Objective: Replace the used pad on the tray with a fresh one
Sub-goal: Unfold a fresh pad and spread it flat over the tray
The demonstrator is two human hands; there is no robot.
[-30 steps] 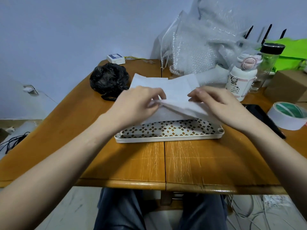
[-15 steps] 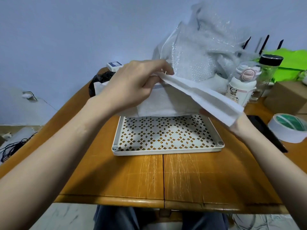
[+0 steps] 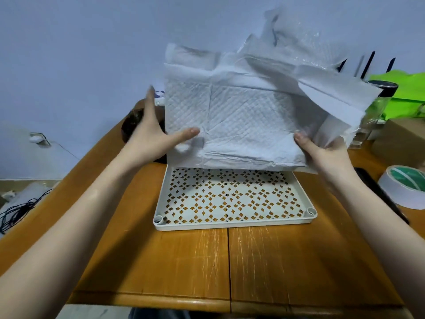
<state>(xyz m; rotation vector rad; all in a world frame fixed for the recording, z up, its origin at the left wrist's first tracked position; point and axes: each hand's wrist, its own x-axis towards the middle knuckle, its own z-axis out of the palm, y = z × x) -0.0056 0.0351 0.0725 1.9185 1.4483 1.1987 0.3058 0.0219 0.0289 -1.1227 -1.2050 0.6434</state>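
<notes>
A white quilted pad (image 3: 241, 116), partly unfolded, hangs upright in the air above the far end of the tray. My left hand (image 3: 156, 137) holds its lower left edge, thumb on the front and fingers behind. Its lower right corner is pinched in my right hand (image 3: 322, 153). A folded flap of the pad droops to the upper right. The white tray (image 3: 232, 224) with a cut-out lattice floor lies bare on the wooden table below the pad.
A black bag (image 3: 128, 125) sits behind my left hand. Bubble wrap (image 3: 299, 38), a clear jar (image 3: 377, 104), green cloth (image 3: 404, 88) and a cardboard box (image 3: 400, 139) stand at the back right. A tape roll (image 3: 404, 185) and a dark flat object (image 3: 379, 192) lie at right.
The pad went from lying folded over the tray to being lifted and opened out upright. Both hands rose and moved apart to its lower corners. The tray floor is now fully exposed.
</notes>
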